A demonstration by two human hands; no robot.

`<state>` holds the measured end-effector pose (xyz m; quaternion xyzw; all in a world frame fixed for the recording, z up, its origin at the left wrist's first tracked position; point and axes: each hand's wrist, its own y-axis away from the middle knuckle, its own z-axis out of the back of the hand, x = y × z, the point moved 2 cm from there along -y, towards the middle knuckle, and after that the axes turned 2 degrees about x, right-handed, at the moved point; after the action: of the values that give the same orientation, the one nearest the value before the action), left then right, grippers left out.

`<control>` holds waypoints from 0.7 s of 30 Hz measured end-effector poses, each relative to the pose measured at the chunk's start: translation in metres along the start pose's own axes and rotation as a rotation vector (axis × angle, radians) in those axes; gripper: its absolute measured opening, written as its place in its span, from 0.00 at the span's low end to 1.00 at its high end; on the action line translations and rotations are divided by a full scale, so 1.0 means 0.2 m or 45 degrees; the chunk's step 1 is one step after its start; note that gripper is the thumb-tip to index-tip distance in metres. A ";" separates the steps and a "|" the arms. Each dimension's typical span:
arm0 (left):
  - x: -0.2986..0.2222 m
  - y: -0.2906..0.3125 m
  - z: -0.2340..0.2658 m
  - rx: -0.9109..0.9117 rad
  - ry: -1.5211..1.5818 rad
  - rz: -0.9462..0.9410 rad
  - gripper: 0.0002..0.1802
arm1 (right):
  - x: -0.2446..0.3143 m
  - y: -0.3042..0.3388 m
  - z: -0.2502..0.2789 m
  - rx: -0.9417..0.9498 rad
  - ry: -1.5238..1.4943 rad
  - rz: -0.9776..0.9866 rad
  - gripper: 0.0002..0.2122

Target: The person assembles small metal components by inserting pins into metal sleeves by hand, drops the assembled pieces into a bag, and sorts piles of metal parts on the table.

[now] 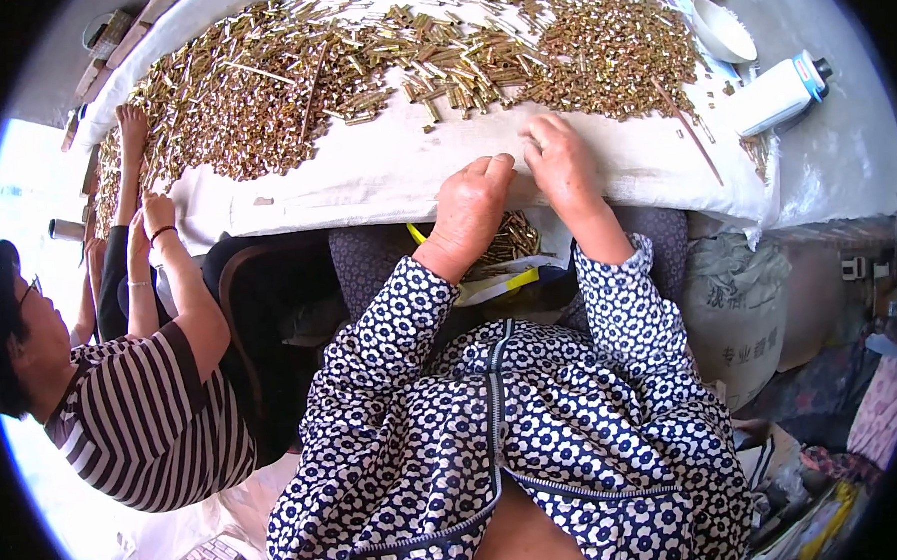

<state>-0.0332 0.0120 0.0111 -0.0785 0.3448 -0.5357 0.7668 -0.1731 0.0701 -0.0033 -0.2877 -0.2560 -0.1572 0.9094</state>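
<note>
My left hand (470,207) is closed in front of me, thumb pressed to curled fingers, over the table's near edge. Beside it, a small gap away, my right hand (562,165) has its fingers bent in toward the thumb. Whatever either hand pinches is hidden or too small to name. Just beyond my hands lie loose gold-coloured metal tubes (470,74) on a white cloth (364,169). To their right is a heap of short gold-brown pieces (614,53). More gold tubes (512,239) sit in a yellow-edged container at my lap, partly hidden by my left wrist.
A wide heap of small gold pieces (220,100) covers the left of the table. Thin sticks (698,144) lie on the right, near a white bowl (724,30) and a white-and-blue bottle (783,95). At left, a co-worker in stripes (149,413) reaches toward the table. A sack (735,317) stands right.
</note>
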 end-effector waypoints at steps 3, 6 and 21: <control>0.00 0.00 0.01 0.004 0.016 0.002 0.04 | 0.01 -0.10 -0.01 -0.057 0.078 0.089 0.08; 0.03 0.00 -0.01 -0.079 0.219 0.140 0.03 | -0.03 -0.19 -0.09 -0.079 0.332 0.066 0.08; 0.17 -0.07 0.10 -0.048 0.319 0.234 0.03 | -0.11 -0.11 -0.09 -0.143 0.276 0.061 0.05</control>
<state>-0.0253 -0.0275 0.0176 0.0062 0.4535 -0.4624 0.7619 -0.1934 0.0450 -0.0182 -0.3254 -0.1400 -0.1797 0.9177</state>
